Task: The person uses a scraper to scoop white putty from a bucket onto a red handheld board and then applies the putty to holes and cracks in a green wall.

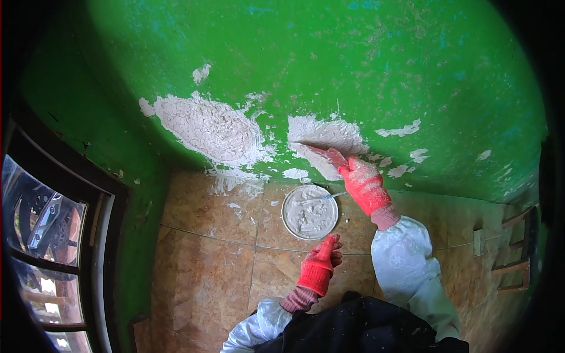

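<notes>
My right hand (365, 183), in a red work glove dusted with white, is closed around a trowel (326, 155). The trowel's long blade lies against a patch of wet white plaster (326, 134) on the green wall. My left hand (322, 259), also in a red glove, hangs over the tiled floor just below a round bucket (296, 222) of pale plaster. Its fingers are loosely bent and partly apart, and I see nothing in them. A thin tool (322, 198) rests in the bucket across its rim.
A larger rough plaster patch (209, 129) covers the wall to the left, with smears and drips beneath it. Brown floor tiles (206, 265) meet the wall's foot. A dark-framed glass door or window (50, 235) stands at left; a wooden rack-like piece (518, 259) is at right.
</notes>
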{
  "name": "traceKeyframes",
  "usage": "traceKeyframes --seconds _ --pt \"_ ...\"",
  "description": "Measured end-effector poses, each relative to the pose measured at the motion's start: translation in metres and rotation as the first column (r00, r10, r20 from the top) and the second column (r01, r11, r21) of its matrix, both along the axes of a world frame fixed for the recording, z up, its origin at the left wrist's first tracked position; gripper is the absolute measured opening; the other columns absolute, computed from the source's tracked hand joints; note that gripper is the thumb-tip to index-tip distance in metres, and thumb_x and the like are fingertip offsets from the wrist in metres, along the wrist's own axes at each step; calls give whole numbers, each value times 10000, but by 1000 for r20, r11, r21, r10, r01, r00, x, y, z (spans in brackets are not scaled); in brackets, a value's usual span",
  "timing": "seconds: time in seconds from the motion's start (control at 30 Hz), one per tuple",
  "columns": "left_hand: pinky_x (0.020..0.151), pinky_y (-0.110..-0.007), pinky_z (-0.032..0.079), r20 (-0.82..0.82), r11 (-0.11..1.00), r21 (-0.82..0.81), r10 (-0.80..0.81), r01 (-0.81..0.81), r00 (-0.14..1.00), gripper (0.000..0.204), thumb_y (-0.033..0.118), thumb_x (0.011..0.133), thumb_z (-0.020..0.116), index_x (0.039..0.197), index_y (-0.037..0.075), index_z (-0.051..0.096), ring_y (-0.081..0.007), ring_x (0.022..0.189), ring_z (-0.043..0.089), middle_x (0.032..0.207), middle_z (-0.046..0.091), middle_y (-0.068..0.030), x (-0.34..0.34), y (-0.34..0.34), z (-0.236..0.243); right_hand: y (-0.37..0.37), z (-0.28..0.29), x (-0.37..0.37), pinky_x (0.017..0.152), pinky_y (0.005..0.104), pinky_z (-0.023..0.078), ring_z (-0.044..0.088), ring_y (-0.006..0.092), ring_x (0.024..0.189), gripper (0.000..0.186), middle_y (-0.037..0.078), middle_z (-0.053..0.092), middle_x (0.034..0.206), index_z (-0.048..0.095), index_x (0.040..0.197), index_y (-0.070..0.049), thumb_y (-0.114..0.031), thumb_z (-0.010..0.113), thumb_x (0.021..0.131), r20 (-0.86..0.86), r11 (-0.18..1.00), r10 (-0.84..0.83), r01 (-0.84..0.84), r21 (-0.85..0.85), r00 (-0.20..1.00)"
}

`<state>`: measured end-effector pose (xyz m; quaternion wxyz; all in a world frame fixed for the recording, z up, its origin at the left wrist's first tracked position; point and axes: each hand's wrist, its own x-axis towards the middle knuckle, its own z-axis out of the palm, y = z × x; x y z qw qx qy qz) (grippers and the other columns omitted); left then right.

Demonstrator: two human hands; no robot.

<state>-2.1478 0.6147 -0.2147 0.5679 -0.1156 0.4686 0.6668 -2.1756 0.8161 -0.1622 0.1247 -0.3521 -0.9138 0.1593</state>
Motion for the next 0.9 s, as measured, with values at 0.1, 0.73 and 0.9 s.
traceKeyframes --seconds 0.1,0.73,0.9 --pt "639 -239 437 -28 997 -57 50 -52 998 361 386 828 557 1019 83 599 -100 630 507 879 601 -16 -3 -3 7 5 1 -6 635 448 443 572 365 743 257 164 594 768 567 797 -75 -329 524 807 27 1000 -4 4 -7 1000" --pt "606 -228 417 -31 998 11 66 -65 997 388 385 829 562 1038 58 583 -92 624 482 859 582 -22 3 -6 -9 29 8 20 599 406 438 575 358 709 264 174 597 750 582 837 -46 -304 577 780 -140 986 -152 161 53 978" --pt "617 -232 425 -33 998 37 48 -47 998 415 411 827 555 1048 60 581 -96 643 498 884 588 -27 9 -2 -11 33 26 43 581 343 437 585 271 639 191 142 618 753 599 855 -49 -224 594 780 -252 969 -241 247 -5 937"
